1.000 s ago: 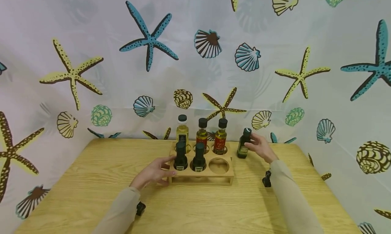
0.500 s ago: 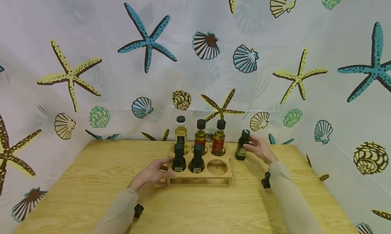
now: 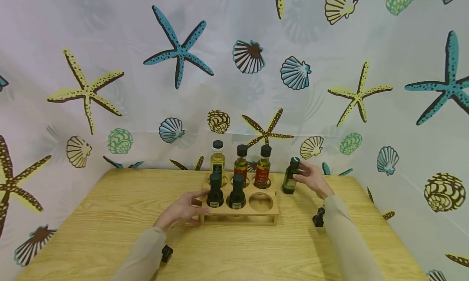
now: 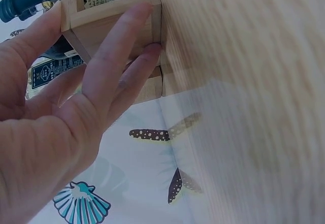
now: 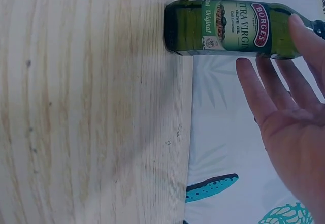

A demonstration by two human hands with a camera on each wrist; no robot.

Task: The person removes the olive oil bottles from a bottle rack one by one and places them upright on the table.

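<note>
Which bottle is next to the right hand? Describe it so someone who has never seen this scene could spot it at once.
On the wooden table stands a wooden rack holding five bottles. Just right of the rack, on the bare tabletop, stands the green olive oil bottle, with the right hand at its neck. It is the only bottle outside the rack, dark green with a green label.
</note>
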